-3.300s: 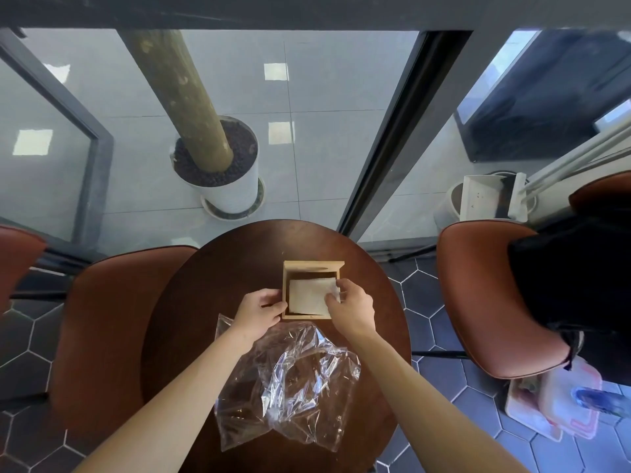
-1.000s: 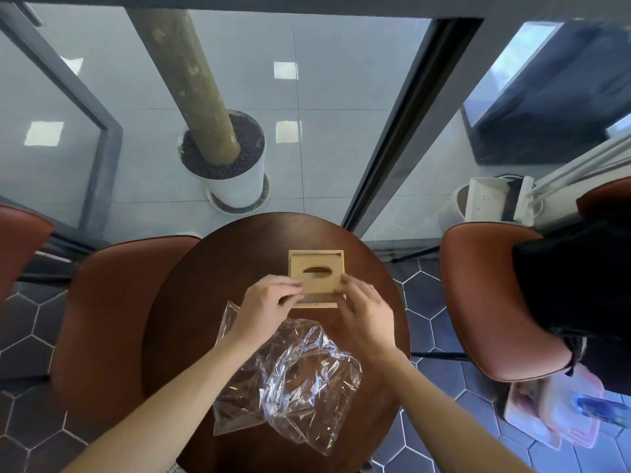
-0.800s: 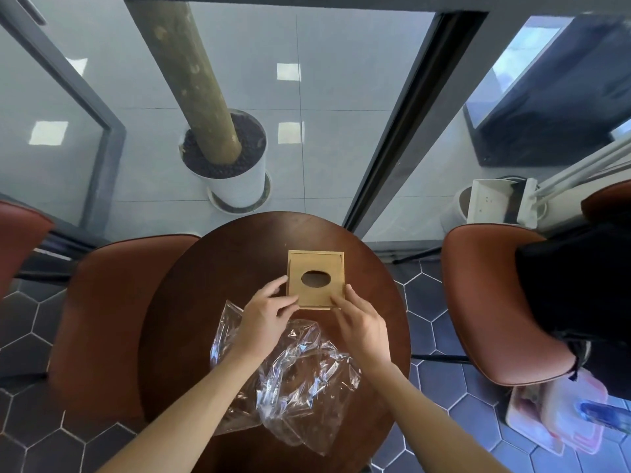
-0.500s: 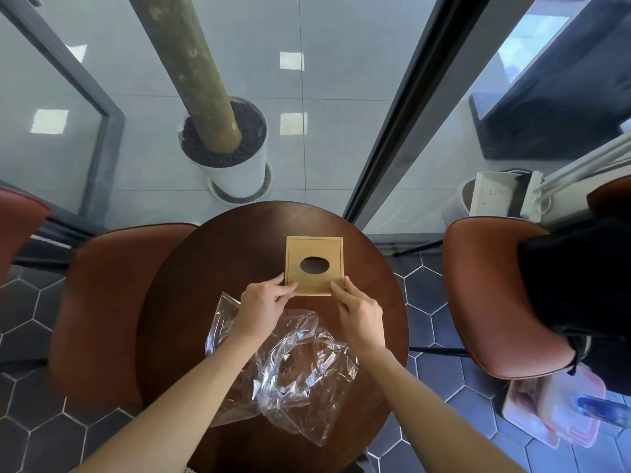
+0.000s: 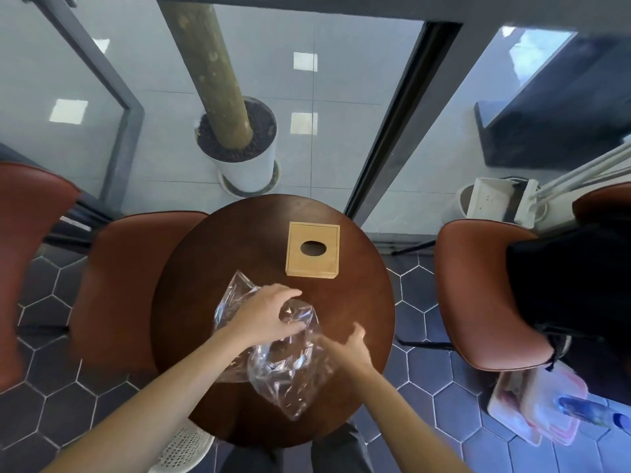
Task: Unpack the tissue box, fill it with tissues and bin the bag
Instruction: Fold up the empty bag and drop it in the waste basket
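The wooden tissue box (image 5: 313,250) stands on the far part of the round dark table (image 5: 362,302), its lid with the oval hole facing up. Neither hand touches it. Nearer me lies the crumpled clear plastic bag (image 5: 283,367). My left hand (image 5: 263,317) is on top of the bag, thumb and fingers curled round a raised fold of film. My right hand (image 5: 348,346) is at the bag's right edge with straight fingers touching the film; their tips are blurred behind it. No tissue shows through the hole.
Brown chairs stand to the left (image 5: 126,285) and right (image 5: 485,291) of the table. A white perforated basket (image 5: 184,445) sits on the floor under the table's near edge. A potted trunk (image 5: 239,155) is behind glass. Pink-lidded containers (image 5: 532,401) lie bottom right.
The lid went onto the box, which was set flat hole-up. Both hands then left the box and came back towards me onto the plastic bag.
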